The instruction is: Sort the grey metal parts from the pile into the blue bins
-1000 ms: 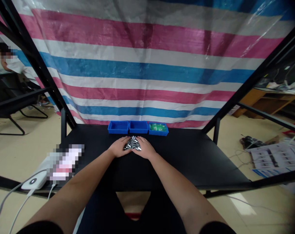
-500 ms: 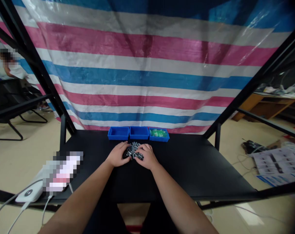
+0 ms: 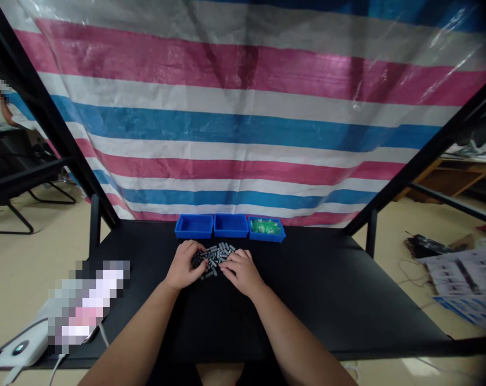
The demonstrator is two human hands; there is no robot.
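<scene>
A heap of small grey cylindrical pieces point(image 3: 214, 256) lies on the black tabletop point(image 3: 315, 300); their exact kind is too small to tell. My left hand point(image 3: 185, 266) curves around the heap's left side, thumb and fingers apart, touching pieces at its edge. On the right side, my right hand point(image 3: 241, 272) rests with its fingers spread and the fingertips against the pieces. Neither hand visibly grips a piece, though some fingertips are partly hidden. Just behind the heap stand a left blue bin point(image 3: 194, 235) and a middle blue bin point(image 3: 231, 234), both with nothing visible inside.
A right blue bin point(image 3: 283, 236) contains green-and-clear packets point(image 3: 266, 226). A striped plastic sheet point(image 3: 243, 128) hangs behind the table between black frame bars point(image 3: 391, 195). At the left front lie a blurred-out device point(image 3: 90, 300) and a white box with cables point(image 3: 23, 346). A person point(image 3: 15, 115) is far left.
My hands have moved slightly apart, and the heap between them is spread wider. The view has shifted, so the bins and table appear a little lower and larger.
</scene>
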